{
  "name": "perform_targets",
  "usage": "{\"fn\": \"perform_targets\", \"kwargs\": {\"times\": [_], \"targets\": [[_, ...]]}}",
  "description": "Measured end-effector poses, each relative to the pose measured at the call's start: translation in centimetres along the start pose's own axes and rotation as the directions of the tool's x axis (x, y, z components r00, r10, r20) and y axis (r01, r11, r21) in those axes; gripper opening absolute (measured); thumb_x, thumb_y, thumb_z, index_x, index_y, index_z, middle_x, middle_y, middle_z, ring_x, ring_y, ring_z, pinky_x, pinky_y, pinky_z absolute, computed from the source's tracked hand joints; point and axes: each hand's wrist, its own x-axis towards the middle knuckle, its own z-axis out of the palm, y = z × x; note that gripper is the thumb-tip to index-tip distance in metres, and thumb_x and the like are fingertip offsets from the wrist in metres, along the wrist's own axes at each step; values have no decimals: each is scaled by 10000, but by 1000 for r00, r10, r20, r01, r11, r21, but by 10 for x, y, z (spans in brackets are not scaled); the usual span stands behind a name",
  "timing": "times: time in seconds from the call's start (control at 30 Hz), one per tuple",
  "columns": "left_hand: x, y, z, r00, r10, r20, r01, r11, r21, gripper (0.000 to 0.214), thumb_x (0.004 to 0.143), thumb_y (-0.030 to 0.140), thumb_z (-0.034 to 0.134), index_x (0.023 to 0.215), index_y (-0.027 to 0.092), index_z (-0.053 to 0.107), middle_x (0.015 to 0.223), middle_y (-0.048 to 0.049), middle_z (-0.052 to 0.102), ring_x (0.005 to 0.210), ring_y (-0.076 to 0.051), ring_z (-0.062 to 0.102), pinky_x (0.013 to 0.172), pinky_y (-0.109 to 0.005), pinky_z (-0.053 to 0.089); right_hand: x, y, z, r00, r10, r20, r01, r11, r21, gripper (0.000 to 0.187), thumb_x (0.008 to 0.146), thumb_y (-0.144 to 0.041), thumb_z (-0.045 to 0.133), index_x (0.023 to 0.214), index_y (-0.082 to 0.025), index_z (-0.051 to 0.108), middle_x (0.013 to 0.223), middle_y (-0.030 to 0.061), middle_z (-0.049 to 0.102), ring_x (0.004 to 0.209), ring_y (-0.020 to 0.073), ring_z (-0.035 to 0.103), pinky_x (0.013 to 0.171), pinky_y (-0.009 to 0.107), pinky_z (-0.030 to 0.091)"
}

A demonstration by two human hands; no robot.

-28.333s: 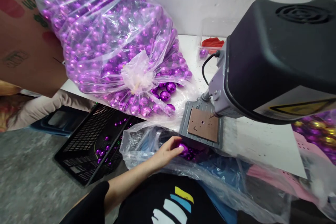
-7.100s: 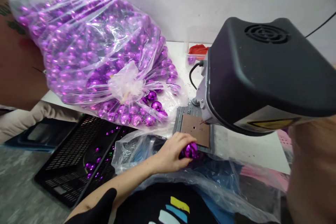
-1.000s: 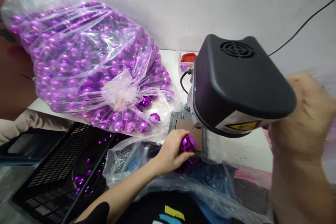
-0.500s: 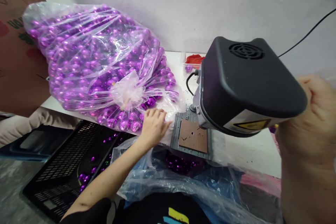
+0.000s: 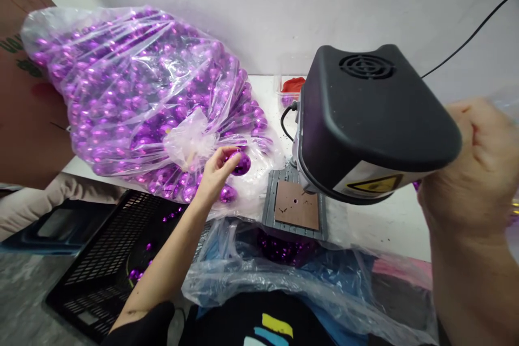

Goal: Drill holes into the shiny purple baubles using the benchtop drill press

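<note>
Glossy, mirror-bright purple ball (image 5: 242,164), crinkled clear plastic bag (image 5: 133,92), matt black plastic machine hood (image 5: 365,113), brown board plate (image 5: 297,212).

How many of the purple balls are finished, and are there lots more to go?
Done: a small heap of purple balls lies in the open plastic bag below the machine's plate. In hand: the left hand grips one purple ball at the big bag's opening, and the right hand, blurred, is raised beside the machine. Left: the big bag looks nearly full, so most remain.
</note>
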Motion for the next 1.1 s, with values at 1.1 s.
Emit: {"fn": "perform_targets", "kwargs": {"times": [1.1], "targets": [[-54, -73, 85, 968, -14, 250, -6, 997, 78, 506, 800, 419, 792, 1229, 192, 651, 1173, -82, 708, 1042, -236, 653, 944, -372, 502, 2, 0, 2, 998, -55, -24, 56, 998, 38, 508, 916, -582, 535, 756, -103, 594, 634, -24, 406, 625, -12, 352, 550, 125, 247]]}}
